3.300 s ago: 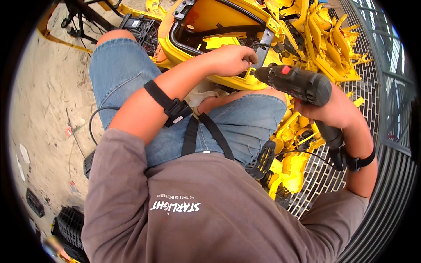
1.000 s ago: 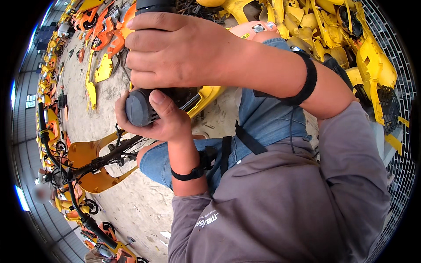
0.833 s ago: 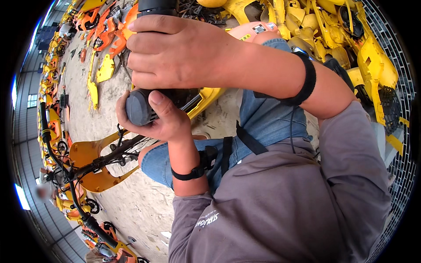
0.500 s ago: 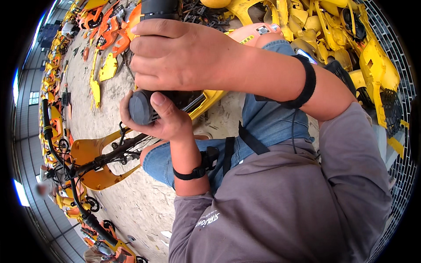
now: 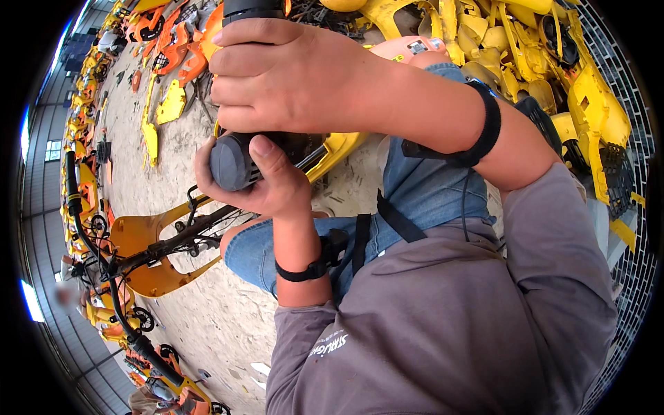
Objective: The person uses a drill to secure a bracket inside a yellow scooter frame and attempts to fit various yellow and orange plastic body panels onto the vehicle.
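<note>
The drill [image 5: 234,164] is held up above the floor [image 5: 200,325] by both hands, near the floor's upper left part as seen from the head. The left hand [image 5: 275,185] has its grip closed around the drill's grey rounded end, thumb on the near side and fingers on the far side. The right hand [image 5: 283,76] lies across the drill just above it — the fingers bent around the dark body, the back of the hand upward. That grip is clamped on the drill too. A black block of the drill sticks out past the right hand's index finger; the drill's tip is hidden, and I cannot tell what it touches.

Below the hands runs a yellow frame [image 5: 342,149], partly covered by the drill and the left hand. Toward the floor's left edge stands a black handlebar [image 5: 142,349], with a yellow shell [image 5: 162,280] beside its stem. Black bands circle the wrists [image 5: 303,271], and the jeans [image 5: 443,187] show under the right forearm.

Along the floor's left edge stretches a row of yellow and orange bikes [image 5: 86,187]. Loose orange parts [image 5: 173,52] and a yellow panel [image 5: 171,104] lie toward the upper left corner — yellow parts [image 5: 598,104] are heaped at the upper right corner.
</note>
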`<state>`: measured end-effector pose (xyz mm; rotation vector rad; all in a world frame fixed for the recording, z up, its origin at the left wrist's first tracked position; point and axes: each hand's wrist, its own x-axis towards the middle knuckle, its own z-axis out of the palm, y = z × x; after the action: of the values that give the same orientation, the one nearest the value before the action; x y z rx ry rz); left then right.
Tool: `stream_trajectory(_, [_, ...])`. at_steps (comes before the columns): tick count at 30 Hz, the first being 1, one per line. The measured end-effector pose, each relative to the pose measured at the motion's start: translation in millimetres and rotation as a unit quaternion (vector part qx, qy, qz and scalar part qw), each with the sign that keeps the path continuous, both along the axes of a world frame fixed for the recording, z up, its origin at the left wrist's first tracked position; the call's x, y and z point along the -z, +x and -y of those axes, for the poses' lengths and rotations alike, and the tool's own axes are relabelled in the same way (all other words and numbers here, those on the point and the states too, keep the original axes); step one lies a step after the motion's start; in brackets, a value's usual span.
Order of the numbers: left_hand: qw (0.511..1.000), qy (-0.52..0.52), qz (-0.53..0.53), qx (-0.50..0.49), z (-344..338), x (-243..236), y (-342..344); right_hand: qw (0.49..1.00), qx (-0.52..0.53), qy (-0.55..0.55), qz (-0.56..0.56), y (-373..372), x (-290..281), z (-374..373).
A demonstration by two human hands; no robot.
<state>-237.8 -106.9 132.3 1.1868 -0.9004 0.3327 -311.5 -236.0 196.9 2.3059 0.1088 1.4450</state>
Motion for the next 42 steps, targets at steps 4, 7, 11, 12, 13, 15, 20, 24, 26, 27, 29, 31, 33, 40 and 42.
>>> stream_trajectory(4, [1.0, -0.003, -0.015, 0.011, -0.9, 0.1, -1.0, 0.999, 0.036, -0.014, 0.01, -2.6, 2.3, -4.0])
stream_trajectory(7, [1.0, -0.011, -0.018, 0.016, -2.2, 1.4, -0.7, 0.998, 0.047, -0.028, 0.023, 0.2, 4.0, -7.1])
stream_trajectory(11, [0.999, -0.015, -0.023, 0.025, -2.4, 4.4, 3.4, 0.998, 0.049, -0.03, 0.029, 1.4, 5.6, -7.0])
stream_trajectory(12, [0.999, -0.018, -0.027, 0.028, -1.9, 4.5, 3.1, 0.998, 0.052, -0.03, 0.029, 1.4, 5.6, -7.1])
stream_trajectory(13, [0.999, -0.021, -0.031, 0.031, -1.3, 4.4, 2.4, 0.998, 0.052, -0.03, 0.028, 1.6, 5.8, -6.9])
stream_trajectory(15, [0.999, -0.023, -0.036, 0.031, -0.8, 4.3, 1.7, 0.998, 0.052, -0.03, 0.025, 2.4, 5.6, -7.0])
stream_trajectory(20, [1.0, -0.003, -0.019, 0.015, -2.4, 4.4, 1.0, 0.998, 0.048, -0.031, 0.018, 0.2, 3.0, -5.1])
stream_trajectory(24, [1.0, -0.017, -0.01, 0.021, -1.4, 7.6, 4.0, 0.998, 0.052, -0.028, 0.01, -4.3, 2.3, -7.3])
stream_trajectory(26, [1.0, -0.014, -0.005, 0.02, -1.6, 7.5, 3.9, 0.998, 0.055, -0.033, 0.01, -4.6, 2.6, -6.2])
stream_trajectory(27, [1.0, -0.014, -0.008, 0.021, -1.9, 6.9, 3.7, 0.998, 0.055, -0.036, 0.011, -4.2, 2.5, -6.1])
stream_trajectory(29, [1.0, -0.015, -0.013, 0.024, -2.2, 5.4, 2.9, 0.998, 0.058, -0.035, 0.008, -4.1, 2.6, -6.6])
stream_trajectory(31, [1.0, -0.006, 0.01, 0.013, -1.0, 4.7, 3.5, 0.999, 0.044, -0.024, 0.011, -2.8, 4.2, -4.8])
stream_trajectory(33, [1.0, 0.007, 0.012, 0.019, -0.6, 3.4, 3.0, 1.0, 0.014, -0.003, 0.017, 1.2, 8.3, 0.0])
stream_trajectory(40, [0.999, 0.019, 0.028, 0.018, -4.0, 8.5, 6.0, 0.999, 0.034, -0.007, -0.008, -5.9, 5.7, -2.7])
stream_trajectory(42, [0.999, 0.015, 0.052, -0.002, -4.0, 9.4, 3.4, 1.0, -0.003, 0.007, -0.02, -6.2, 2.9, -0.2])
